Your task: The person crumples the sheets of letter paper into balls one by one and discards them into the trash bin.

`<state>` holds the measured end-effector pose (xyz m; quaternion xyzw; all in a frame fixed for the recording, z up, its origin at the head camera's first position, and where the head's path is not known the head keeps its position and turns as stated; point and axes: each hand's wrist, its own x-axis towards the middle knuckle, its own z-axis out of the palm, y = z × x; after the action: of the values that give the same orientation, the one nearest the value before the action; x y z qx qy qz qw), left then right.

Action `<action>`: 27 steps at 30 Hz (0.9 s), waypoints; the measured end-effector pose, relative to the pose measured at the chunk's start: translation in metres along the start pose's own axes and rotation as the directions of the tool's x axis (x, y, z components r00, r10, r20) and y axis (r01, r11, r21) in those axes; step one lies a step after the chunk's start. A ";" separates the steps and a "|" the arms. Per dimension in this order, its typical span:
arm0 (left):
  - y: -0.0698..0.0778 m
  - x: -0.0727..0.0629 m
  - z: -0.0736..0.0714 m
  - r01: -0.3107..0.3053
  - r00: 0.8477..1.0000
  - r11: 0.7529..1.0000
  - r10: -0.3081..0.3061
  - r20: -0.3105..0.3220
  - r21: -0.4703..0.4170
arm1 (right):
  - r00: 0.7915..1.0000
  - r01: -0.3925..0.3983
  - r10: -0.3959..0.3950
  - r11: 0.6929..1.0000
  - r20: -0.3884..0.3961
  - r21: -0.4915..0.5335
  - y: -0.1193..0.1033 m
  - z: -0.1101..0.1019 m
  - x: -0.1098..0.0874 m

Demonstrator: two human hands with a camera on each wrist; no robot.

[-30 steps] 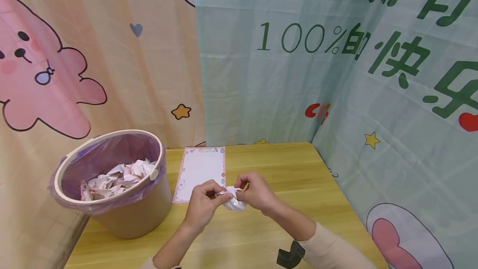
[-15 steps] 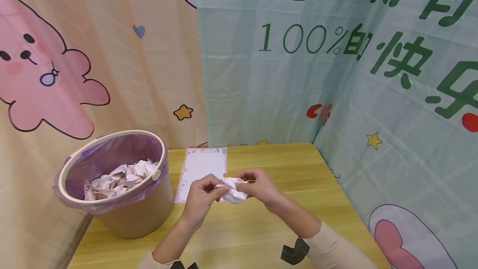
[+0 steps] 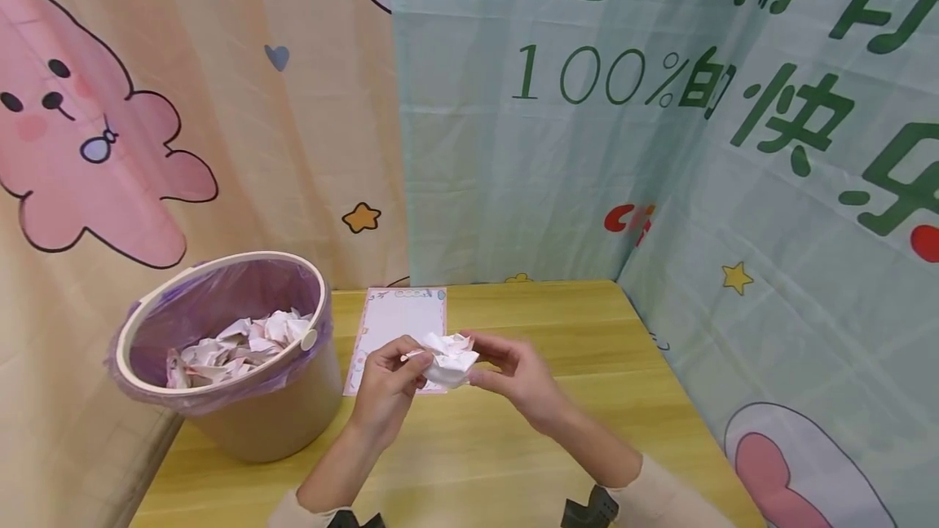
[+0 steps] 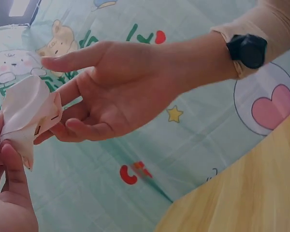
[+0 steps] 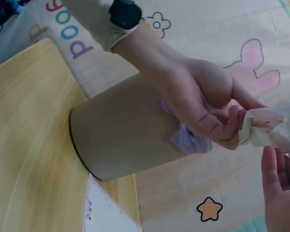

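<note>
A crumpled sheet of white paper (image 3: 449,359) with pinkish printed marks is held above the table, in front of the bin. My left hand (image 3: 385,385) pinches its left side between thumb and fingers; the right wrist view shows this pinch on the paper (image 5: 268,128) too. On the other side, my right hand (image 3: 524,381) has its fingers and thumb spread apart around the paper's right edge. In the left wrist view the palm of my right hand (image 4: 123,92) faces the camera, its fingers loosely extended, some fingertips hidden behind the paper (image 4: 29,113).
A beige bin (image 3: 267,422) with a purple liner (image 3: 220,292) stands on the table's left, several crumpled papers (image 3: 242,349) inside. A flat sheet with a decorated border (image 3: 403,316) lies at the back of the wooden table (image 3: 557,324). Printed curtains (image 3: 506,186) hang behind and beside it.
The crumpled paper has been turned and lifted slightly, and looks looser. My right hand, pinching it earlier, has spread its fingers. The left hand keeps its pinch.
</note>
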<state>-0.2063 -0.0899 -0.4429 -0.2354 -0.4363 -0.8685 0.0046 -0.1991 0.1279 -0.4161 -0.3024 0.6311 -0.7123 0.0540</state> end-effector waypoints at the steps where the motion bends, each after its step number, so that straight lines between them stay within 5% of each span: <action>1: 0.000 -0.001 0.001 0.018 1.000 0.999 -0.018 0.009 -0.039 | 0.998 0.060 -0.061 0.998 -0.018 -0.021 0.003 0.004 -0.002; 5: -0.003 -0.006 0.004 0.083 0.995 0.985 -0.074 0.066 -0.153 | 0.956 0.259 -0.267 0.963 -0.121 -0.078 0.016 0.021 -0.009; 9: -0.007 -0.007 0.005 0.109 0.990 0.976 -0.088 0.114 -0.189 | 0.928 0.289 -0.292 0.956 -0.230 -0.049 0.023 0.034 -0.010; 17: -0.011 -0.007 0.002 0.125 0.987 0.980 -0.107 0.121 -0.158 | 0.954 0.070 -0.041 0.994 -0.298 0.086 0.014 0.034 -0.008; 27: -0.004 -0.005 -0.007 0.087 0.977 0.996 -0.080 0.197 -0.025 | 0.951 -0.121 0.165 0.977 -0.263 0.175 0.010 0.029 0.003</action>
<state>-0.2055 -0.0939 -0.4520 -0.3012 -0.4294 -0.8478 -0.0787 -0.1902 0.0994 -0.4235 -0.1484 0.5948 -0.7890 0.0405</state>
